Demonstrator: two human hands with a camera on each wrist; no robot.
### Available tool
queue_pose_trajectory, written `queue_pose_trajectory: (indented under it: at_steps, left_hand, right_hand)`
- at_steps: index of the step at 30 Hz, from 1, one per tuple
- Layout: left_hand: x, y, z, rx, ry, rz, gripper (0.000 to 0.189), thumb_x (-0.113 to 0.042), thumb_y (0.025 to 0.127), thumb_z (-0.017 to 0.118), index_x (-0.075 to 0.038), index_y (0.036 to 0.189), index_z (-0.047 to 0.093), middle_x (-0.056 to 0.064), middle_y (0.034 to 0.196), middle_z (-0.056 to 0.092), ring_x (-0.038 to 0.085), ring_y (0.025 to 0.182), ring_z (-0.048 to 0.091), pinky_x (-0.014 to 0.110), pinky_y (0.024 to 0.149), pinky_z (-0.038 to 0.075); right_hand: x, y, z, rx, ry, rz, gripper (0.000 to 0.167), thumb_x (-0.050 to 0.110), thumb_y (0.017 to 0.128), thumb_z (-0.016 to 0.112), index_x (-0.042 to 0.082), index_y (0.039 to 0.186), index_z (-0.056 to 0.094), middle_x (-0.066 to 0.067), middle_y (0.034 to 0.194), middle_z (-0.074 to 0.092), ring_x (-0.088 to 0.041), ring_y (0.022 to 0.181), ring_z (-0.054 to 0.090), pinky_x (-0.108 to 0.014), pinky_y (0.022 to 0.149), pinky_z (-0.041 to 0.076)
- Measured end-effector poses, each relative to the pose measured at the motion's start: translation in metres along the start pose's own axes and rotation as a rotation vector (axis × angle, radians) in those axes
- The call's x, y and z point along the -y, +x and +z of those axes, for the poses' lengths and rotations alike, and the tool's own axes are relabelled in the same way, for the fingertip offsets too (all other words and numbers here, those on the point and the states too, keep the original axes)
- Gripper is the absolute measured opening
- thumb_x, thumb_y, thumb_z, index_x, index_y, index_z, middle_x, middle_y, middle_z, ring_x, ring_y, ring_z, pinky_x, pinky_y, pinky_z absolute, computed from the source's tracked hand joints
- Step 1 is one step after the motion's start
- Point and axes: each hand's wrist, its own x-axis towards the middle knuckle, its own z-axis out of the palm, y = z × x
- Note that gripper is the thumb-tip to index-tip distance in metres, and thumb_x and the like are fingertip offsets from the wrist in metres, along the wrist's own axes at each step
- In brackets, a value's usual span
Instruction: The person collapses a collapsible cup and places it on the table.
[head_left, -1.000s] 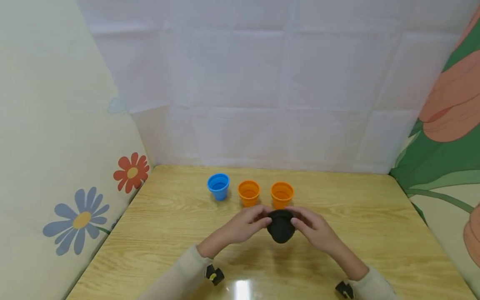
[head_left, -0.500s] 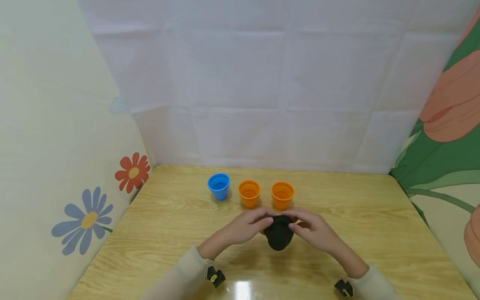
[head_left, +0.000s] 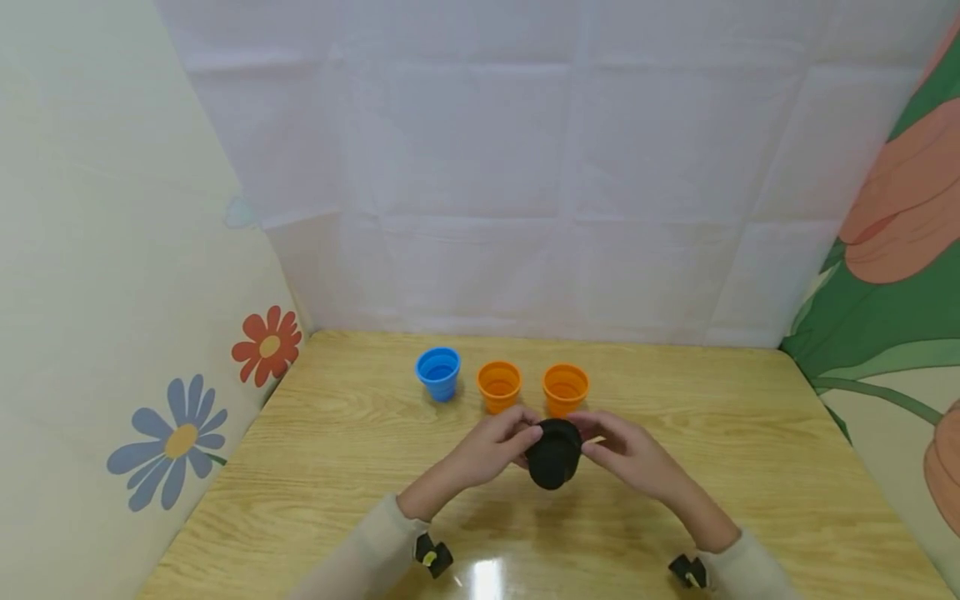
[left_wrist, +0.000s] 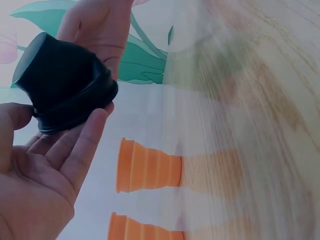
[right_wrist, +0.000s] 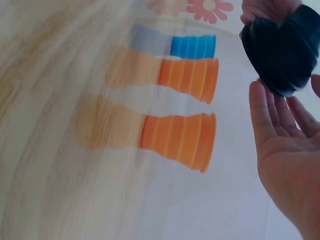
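Head view: both hands raised over the wooden table (head_left: 330, 467), black cup (head_left: 553, 458) between them, apart from the tabletop. Left hand (head_left: 487, 452) clamped on one side of it; right hand (head_left: 637, 458) curled on the opposite side, also gripping. Beyond, standing upright in a row: blue cup (head_left: 438, 375), first orange cup (head_left: 498, 387), second orange cup (head_left: 565, 389). White cloth (head_left: 487, 167) behind the table.

Left wrist view: left thumb and fingers pinch the black cup near its wide end; cup wall creased. Right hand partly hidden behind it.

Right wrist view: right fingertips touch the black cup near its wide end; thumb cut by the frame edge, contact unclear. Blue and orange cups reflected in the tabletop
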Motion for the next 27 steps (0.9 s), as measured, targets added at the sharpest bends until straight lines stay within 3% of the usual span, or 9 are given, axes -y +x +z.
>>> queue_pose_trajectory:
  at_steps: [5,10,19,27]
  left_hand:
    - [0.0000,0.0008,0.0007,-0.001,-0.052,0.015,0.027,-0.021,0.109,0.049,0.000,0.124,0.056,0.022,0.109,0.070,0.023,0.085,0.073,0.055,0.077,0.061]
    - [0.0009,0.0025,0.0026,0.027,-0.030,0.011,0.027,-0.019,0.108,0.051,-0.003,0.129,0.057,0.021,0.108,0.072,0.019,0.085,0.073,0.051,0.076,0.062]
    - [0.0007,0.0047,0.0093,0.063,0.033,-0.038,0.023,-0.021,0.104,0.060,-0.002,0.116,0.066,0.009,0.093,0.071,0.011,0.075,0.069,0.047,0.070,0.063]
    - [0.0002,0.0032,0.0081,0.014,0.012,-0.002,0.024,-0.018,0.108,0.051,-0.005,0.128,0.053,0.020,0.103,0.072,0.019,0.079,0.073,0.050,0.070,0.062]
  right_hand:
    - [0.0000,-0.0004,-0.0032,0.008,0.032,0.009,0.038,0.004,0.102,0.057,-0.001,0.140,0.054,-0.020,0.131,0.061,-0.011,0.114,0.063,-0.030,0.092,0.057]
    - [0.0000,-0.0001,-0.0034,-0.021,0.033,0.017,0.036,0.004,0.102,0.057,-0.002,0.138,0.056,-0.019,0.127,0.060,-0.009,0.113,0.062,-0.032,0.089,0.059]
    - [0.0021,0.0029,-0.0008,-0.035,0.005,0.006,0.030,0.004,0.102,0.058,-0.003,0.131,0.062,-0.025,0.125,0.060,-0.010,0.109,0.061,-0.030,0.086,0.060]
    - [-0.0006,0.0028,0.0000,-0.011,0.050,0.058,0.036,0.006,0.103,0.057,-0.002,0.138,0.057,-0.024,0.135,0.058,-0.009,0.113,0.061,-0.032,0.086,0.060]
